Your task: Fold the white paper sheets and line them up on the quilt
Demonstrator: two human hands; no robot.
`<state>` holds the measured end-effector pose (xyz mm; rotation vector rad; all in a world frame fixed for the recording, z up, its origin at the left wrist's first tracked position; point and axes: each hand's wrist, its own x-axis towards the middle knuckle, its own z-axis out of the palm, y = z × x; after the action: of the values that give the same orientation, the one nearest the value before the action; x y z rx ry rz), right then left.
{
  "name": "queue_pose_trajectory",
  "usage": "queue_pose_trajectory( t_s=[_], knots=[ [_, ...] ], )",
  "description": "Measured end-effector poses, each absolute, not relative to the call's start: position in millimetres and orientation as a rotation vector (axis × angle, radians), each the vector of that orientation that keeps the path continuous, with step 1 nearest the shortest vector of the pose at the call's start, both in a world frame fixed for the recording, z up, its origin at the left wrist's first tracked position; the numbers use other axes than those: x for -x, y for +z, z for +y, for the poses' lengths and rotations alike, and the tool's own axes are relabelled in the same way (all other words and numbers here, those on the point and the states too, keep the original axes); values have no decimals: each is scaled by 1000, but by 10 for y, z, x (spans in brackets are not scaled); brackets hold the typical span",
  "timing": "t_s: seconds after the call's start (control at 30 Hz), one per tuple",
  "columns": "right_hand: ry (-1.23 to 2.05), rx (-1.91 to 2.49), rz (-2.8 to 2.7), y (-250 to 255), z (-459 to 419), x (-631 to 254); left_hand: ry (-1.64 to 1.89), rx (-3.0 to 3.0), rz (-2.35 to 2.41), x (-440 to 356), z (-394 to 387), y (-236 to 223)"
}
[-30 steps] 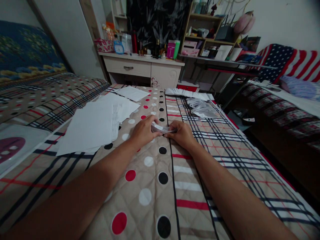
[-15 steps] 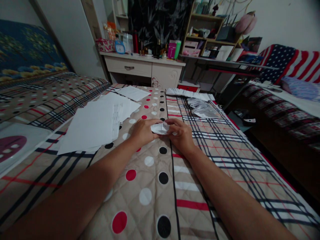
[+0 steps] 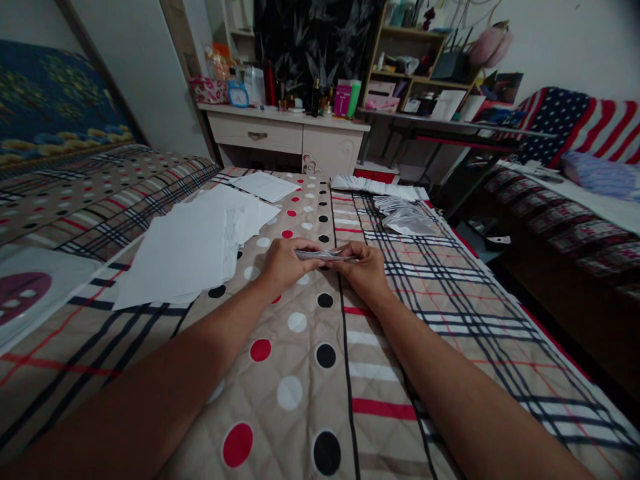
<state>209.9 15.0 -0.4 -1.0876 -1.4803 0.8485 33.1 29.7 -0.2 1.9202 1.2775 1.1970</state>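
Note:
A small folded piece of white paper [image 3: 324,255] is held between my two hands above the bed, seen nearly edge-on as a thin, flattened shape. My left hand [image 3: 286,264] pinches its left end between thumb and fingers. At the other end, my right hand [image 3: 364,268] grips it the same way, with the fingertips of both hands close together. To the left lies a fanned stack of white paper sheets [image 3: 180,247], some with print along the edge. Beyond my right hand rests a pile of small folded papers [image 3: 406,217].
A long row of folded white paper [image 3: 379,188] lies at the bed's far right. Another sheet [image 3: 266,186] is at the far left. A clear bag [image 3: 45,283] with a purple print sits at the left edge. Behind the bed stands a white dresser [image 3: 255,133].
The folded paper has gone from showing a wider, opened face to a flat, thin edge. My fingers have closed along it; both hands stay in nearly the same place.

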Motion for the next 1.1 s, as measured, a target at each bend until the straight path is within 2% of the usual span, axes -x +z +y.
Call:
queue_pose_trajectory(
  t_s=[0.27, 0.7, 1.1],
  knots=[
    [886, 1111, -1451, 20, 160, -2098, 1204, -1895, 1317, -337, 294, 16],
    [724, 1144, -1399, 25, 177, -2106, 1258, -1837, 1380, -335, 293, 41],
    [869, 1155, -1301, 10, 224, -2135, 1263, -1832, 1349, -351, 277, 55]
  ],
)
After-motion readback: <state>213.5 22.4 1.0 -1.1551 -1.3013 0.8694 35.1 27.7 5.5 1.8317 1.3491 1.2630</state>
